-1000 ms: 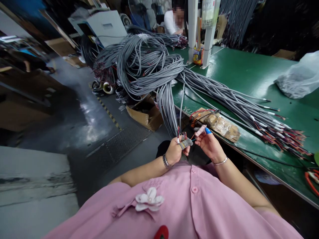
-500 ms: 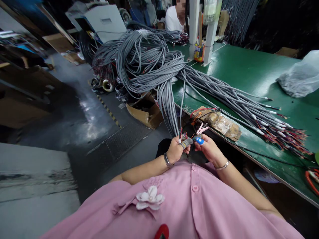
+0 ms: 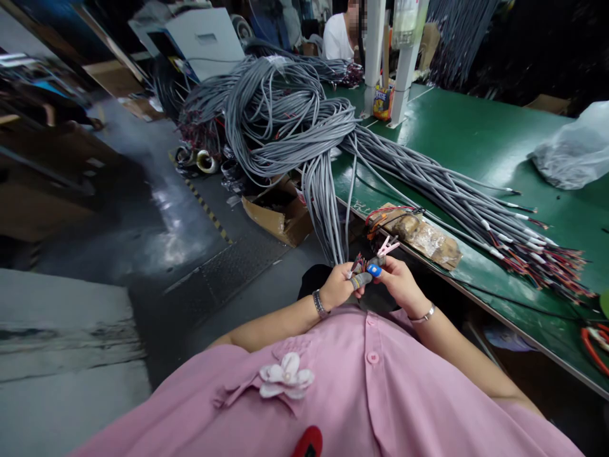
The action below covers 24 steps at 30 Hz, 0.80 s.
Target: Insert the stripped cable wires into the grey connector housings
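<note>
The person's left hand (image 3: 339,287) is closed around the end of a grey cable (image 3: 349,209), its covered thumb pressed over the fanned coloured wires (image 3: 358,262) that stick out of the cable's tip. The right hand (image 3: 398,280) sits just beside it, nearly touching, with fingers curled in and a blue-capped fingertip (image 3: 373,270) pinching at those wires. A pink tool (image 3: 387,245) juts up from the right hand's grip; what kind of tool it is cannot be told. Both hands are held in front of the pink shirt (image 3: 333,393), just off the near edge of the green table (image 3: 476,136).

The held cable runs up to the table edge and joins a big heap of grey cables (image 3: 280,108) that spills over the table and down toward a cardboard box (image 3: 280,219) on the floor. More cables lie spread across the table, their stripped ends (image 3: 547,254) pointing right. A taped brown block (image 3: 421,236) lies near the table's edge, and a clear plastic bag (image 3: 571,149) rests far right. Another person (image 3: 340,35) sits at the far end.
</note>
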Motion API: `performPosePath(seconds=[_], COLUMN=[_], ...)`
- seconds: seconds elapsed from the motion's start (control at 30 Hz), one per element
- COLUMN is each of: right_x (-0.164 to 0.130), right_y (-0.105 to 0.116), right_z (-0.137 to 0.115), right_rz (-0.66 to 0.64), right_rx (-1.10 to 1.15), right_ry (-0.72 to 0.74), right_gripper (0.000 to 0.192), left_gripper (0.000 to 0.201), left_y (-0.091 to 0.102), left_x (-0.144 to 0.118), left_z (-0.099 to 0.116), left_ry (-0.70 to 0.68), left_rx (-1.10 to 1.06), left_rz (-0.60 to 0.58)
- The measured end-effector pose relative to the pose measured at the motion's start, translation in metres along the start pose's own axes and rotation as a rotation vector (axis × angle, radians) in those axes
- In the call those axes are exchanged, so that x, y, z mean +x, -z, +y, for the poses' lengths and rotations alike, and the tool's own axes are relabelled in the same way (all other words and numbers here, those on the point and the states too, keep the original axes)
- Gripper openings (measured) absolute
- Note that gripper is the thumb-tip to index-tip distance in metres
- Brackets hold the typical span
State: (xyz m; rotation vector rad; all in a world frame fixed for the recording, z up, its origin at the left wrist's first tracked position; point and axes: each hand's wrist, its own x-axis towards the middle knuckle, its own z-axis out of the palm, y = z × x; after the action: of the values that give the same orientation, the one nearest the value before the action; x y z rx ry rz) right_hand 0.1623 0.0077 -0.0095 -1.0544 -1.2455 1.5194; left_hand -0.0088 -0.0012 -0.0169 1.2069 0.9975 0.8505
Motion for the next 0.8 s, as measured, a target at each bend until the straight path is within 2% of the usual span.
performPosePath(seconds=[0.23,0.33,0.47,0.57,0.67,0.8], right_x=[0.000,-0.002,0.001,0.009,0.021,0.030], right_y=[-0.003,-0.002,0.012,0.024,0.028,0.020], right_z=[0.005,0.008,0.016,0.023,0.023,0.014], right_rz=[0.082,0.050,-0.029,0.008,0.051,0.082], right_rx=[0.102,0.184,0.415,0.592,0.614,0.609], right_ry=[-0.065,-0.068,-0.149,-0.220,-0.193,-0.117], right_gripper=[0.027,0.024,0.024,0.036,0.041,0.043], left_gripper=[0.036,0.038,0.038,0.036,0.034,0.035], left_y=[-0.001,-0.003,-0.004,-0.004,-0.006,-0.011], left_x=[-0.001,-0.001,-0.001,0.001,0.004,0.009], left_z=[-0.001,0.001,0.008,0.013,0.015,0.016], left_ry=[-0.002,0.003,0.028,0.017,0.008,0.018], left_rx=[-0.108,-0.132,-0.181,-0.213,-0.208,-0.191], left_rz=[0.124,0.147,0.153,0.137,0.098,0.084])
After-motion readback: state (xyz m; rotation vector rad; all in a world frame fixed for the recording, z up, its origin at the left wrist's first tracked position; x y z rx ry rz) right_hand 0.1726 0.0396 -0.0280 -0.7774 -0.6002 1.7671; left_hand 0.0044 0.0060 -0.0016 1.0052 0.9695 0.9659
